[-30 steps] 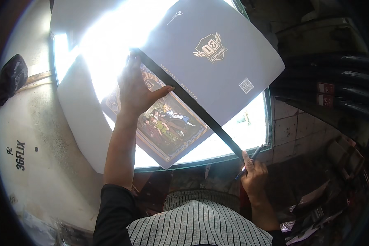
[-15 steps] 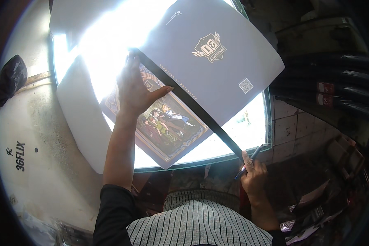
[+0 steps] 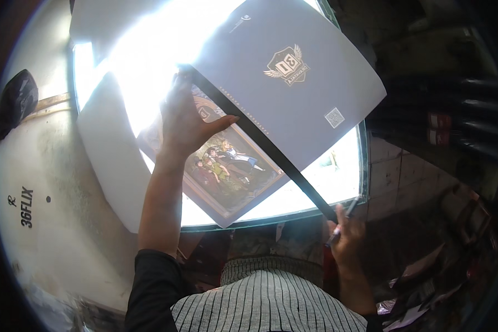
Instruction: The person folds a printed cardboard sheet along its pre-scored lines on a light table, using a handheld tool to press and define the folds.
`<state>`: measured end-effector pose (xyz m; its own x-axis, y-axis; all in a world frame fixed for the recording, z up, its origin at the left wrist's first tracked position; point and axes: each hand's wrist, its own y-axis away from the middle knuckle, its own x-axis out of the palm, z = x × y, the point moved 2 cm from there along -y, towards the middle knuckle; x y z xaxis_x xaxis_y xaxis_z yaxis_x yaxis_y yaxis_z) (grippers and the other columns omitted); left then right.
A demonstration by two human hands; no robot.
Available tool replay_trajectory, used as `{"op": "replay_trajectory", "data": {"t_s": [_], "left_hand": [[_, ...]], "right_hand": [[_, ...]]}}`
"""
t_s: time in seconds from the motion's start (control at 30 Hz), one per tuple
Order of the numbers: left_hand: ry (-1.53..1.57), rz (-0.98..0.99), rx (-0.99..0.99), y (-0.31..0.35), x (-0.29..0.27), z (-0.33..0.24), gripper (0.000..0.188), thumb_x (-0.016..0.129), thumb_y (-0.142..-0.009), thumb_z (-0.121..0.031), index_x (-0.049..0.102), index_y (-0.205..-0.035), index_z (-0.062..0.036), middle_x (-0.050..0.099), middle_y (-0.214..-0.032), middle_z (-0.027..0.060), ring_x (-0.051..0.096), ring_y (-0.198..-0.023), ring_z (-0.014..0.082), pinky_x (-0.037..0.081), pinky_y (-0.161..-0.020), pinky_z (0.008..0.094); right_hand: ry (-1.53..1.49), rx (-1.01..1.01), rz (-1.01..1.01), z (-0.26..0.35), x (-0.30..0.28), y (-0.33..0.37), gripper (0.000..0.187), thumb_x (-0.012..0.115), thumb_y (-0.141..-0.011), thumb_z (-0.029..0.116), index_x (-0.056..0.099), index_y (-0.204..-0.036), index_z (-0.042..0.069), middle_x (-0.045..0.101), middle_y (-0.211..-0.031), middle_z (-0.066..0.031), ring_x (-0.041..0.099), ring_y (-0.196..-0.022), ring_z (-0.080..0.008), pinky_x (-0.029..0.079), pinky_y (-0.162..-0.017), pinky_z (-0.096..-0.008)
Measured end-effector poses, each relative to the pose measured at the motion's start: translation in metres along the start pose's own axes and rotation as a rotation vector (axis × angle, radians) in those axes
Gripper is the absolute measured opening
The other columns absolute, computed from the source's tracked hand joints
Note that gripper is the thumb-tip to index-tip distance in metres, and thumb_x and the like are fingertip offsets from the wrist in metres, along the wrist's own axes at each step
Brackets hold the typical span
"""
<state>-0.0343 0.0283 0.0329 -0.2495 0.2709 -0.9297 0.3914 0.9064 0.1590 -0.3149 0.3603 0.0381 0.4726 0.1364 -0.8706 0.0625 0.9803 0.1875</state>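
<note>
A large printed sheet (image 3: 326, 72) lies slantwise on a glowing glass-topped table (image 3: 343, 180). One half is plain dark blue with a winged crest; the other has a framed picture (image 3: 227, 171) of several drawn figures. Along the line between these halves runs a long black ruler (image 3: 276, 152). My left hand (image 3: 185, 124) lies flat over the ruler's upper part, thumb stretched out across it, fingertips lost in glare. At the ruler's lower end is my right hand (image 3: 348, 238), holding a slim blue pen (image 3: 352, 206) between the fingers, its shape blurred.
A pale blank sheet (image 3: 113, 149) sits under the printed one at the left. Beyond it is a whitish surface (image 3: 44, 249) with a dark bundle (image 3: 19, 102). Dark wrapped rolls (image 3: 465, 122) lie at the right, beside a tiled floor (image 3: 387, 171).
My right hand has shifted slightly right and down, and the ruler's lower end has moved a little the same way. My left hand stays nearly in place on the ruler.
</note>
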Motion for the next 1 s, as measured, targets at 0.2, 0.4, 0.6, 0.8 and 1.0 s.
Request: {"op": "replay_trajectory", "data": {"t_s": [0.2, 0.4, 0.6, 0.8, 1.0], "left_hand": [[-0.077, 0.008, -0.046, 0.002, 0.008, 0.004, 0.126, 0.079, -0.067, -0.074, 0.027, -0.152, 0.0036, 0.025, -0.159, 0.0261, 0.017, -0.151, 0.0401, 0.014, -0.122, 0.0564], [-0.187, 0.126, -0.179, 0.006, -0.001, 0.003, 0.133, 0.073, -0.067, -0.081, 0.020, -0.155, 0.0023, 0.016, -0.163, 0.0236, 0.009, -0.154, 0.0376, 0.009, -0.124, 0.0588], [-0.095, 0.141, -0.201, 0.006, -0.008, -0.002, 0.136, 0.078, -0.066, -0.076, 0.014, -0.156, 0.0019, 0.015, -0.164, 0.0227, 0.006, -0.155, 0.0363, 0.011, -0.123, 0.0626], [-0.069, 0.224, -0.221, 0.006, -0.013, -0.001, 0.132, 0.078, -0.069, -0.074, 0.013, -0.157, 0.0000, 0.015, -0.164, 0.0216, 0.006, -0.155, 0.0355, 0.011, -0.124, 0.0626], [-0.083, 0.242, -0.214, 0.006, -0.009, -0.001, 0.132, 0.075, -0.069, -0.077, 0.014, -0.156, 0.0016, 0.014, -0.164, 0.0223, 0.006, -0.155, 0.0356, 0.011, -0.124, 0.0615]], "right_hand": [[-0.313, 0.132, -0.404, -0.042, -0.023, -0.029, 0.037, 0.056, -0.103, 0.013, 0.054, -0.136, -0.005, 0.067, -0.110, -0.0158, 0.065, -0.081, -0.0220, 0.053, -0.077, -0.0343], [-0.783, -0.288, -0.305, 0.091, 0.010, -0.260, 0.018, 0.071, -0.086, -0.001, 0.070, -0.103, 0.003, 0.074, -0.088, -0.0111, 0.071, -0.081, -0.0201, 0.055, -0.074, -0.0344], [-0.764, -0.408, -0.147, 0.161, 0.032, -0.364, 0.018, 0.069, -0.089, 0.013, 0.071, -0.105, 0.005, 0.075, -0.086, -0.0130, 0.074, -0.080, -0.0285, 0.056, -0.075, -0.0361], [-0.723, -0.407, -0.098, 0.170, 0.048, -0.378, 0.018, 0.065, -0.091, 0.016, 0.071, -0.103, 0.003, 0.075, -0.088, -0.0159, 0.074, -0.078, -0.0308, 0.057, -0.073, -0.0365], [-0.658, -0.282, 0.018, 0.152, 0.031, -0.351, 0.016, 0.064, -0.090, 0.015, 0.072, -0.099, 0.004, 0.074, -0.083, -0.0157, 0.072, -0.069, -0.0283, 0.055, -0.071, -0.0364]]}}
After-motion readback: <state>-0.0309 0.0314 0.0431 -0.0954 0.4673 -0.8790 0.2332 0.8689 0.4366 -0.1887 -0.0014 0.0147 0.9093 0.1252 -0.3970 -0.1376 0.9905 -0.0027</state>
